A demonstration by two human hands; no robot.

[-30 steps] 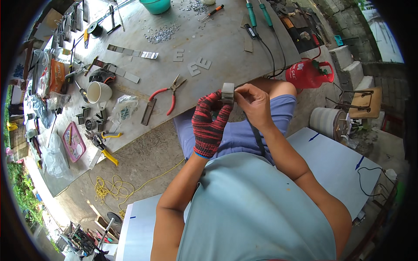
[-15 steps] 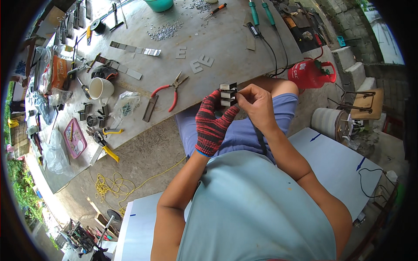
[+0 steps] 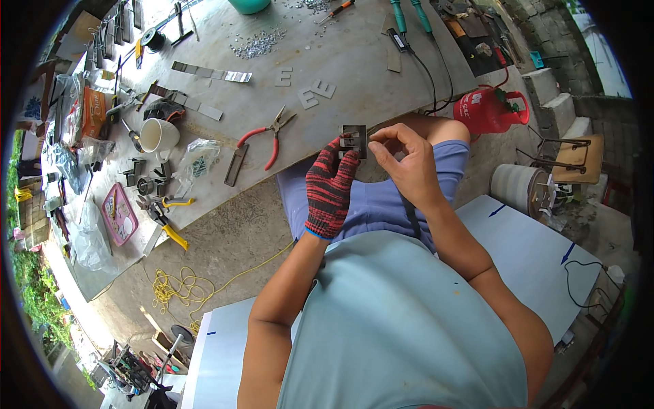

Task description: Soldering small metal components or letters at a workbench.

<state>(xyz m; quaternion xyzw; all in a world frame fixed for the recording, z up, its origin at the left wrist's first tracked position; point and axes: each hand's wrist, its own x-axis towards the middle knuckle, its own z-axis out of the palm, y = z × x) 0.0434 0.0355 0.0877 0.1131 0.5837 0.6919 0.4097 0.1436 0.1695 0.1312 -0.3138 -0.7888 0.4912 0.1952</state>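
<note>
My left hand [image 3: 332,187], in a red and black striped knit glove, is closed on an E-shaped metal piece with raised side walls [image 3: 353,138], above my lap near the table edge. The piece's open side faces up, showing its inner ridges. My bare right hand [image 3: 410,162] is at the right edge of the piece, thumb and index finger drawn together. Whether something small is between those fingertips I cannot make out. On the table beyond lie several flat E-shaped plates [image 3: 308,99]. Red-handled pliers [image 3: 274,140] lie open left of my hands, beside a small metal strip [image 3: 237,163].
The grey table [image 3: 225,41] also carries metal scraps [image 3: 259,44], a white mug [image 3: 159,138], a pink tray [image 3: 119,213], yellow-handled cutters [image 3: 163,221] and green-handled soldering tools [image 3: 399,17] with cables. A red gas cylinder [image 3: 487,111] stands at the right. Yellow cord [image 3: 178,290] lies on the floor.
The E-shaped piece has been turned so its open inner side now shows instead of its side walls. My right fingers have shifted slightly to its right edge.
</note>
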